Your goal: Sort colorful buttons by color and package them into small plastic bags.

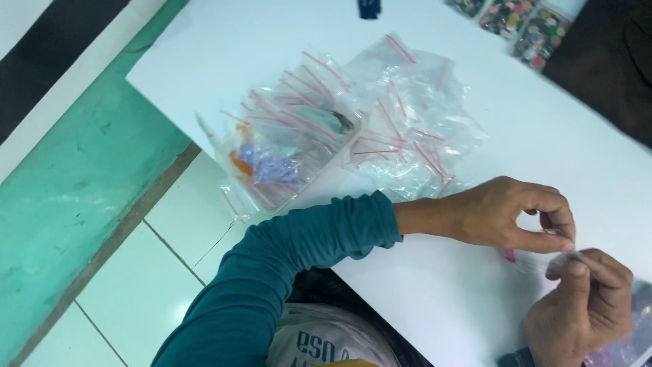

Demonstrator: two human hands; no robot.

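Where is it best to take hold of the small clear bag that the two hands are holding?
Take the small clear bag at its red zip edge, from both sides: the left hand pinches one end, the right hand the other. The film is thin and limp, and the strip looks firmest.

White table point(516, 136); clear bags point(407, 129) striped with red seals, one point(272, 166) showing purple and orange inside. Teal sleeve point(305, 245). Multicoloured pieces in trays point(526, 20) at the far edge. Pale tiled floor point(142, 285), green strip point(75, 177) beside.
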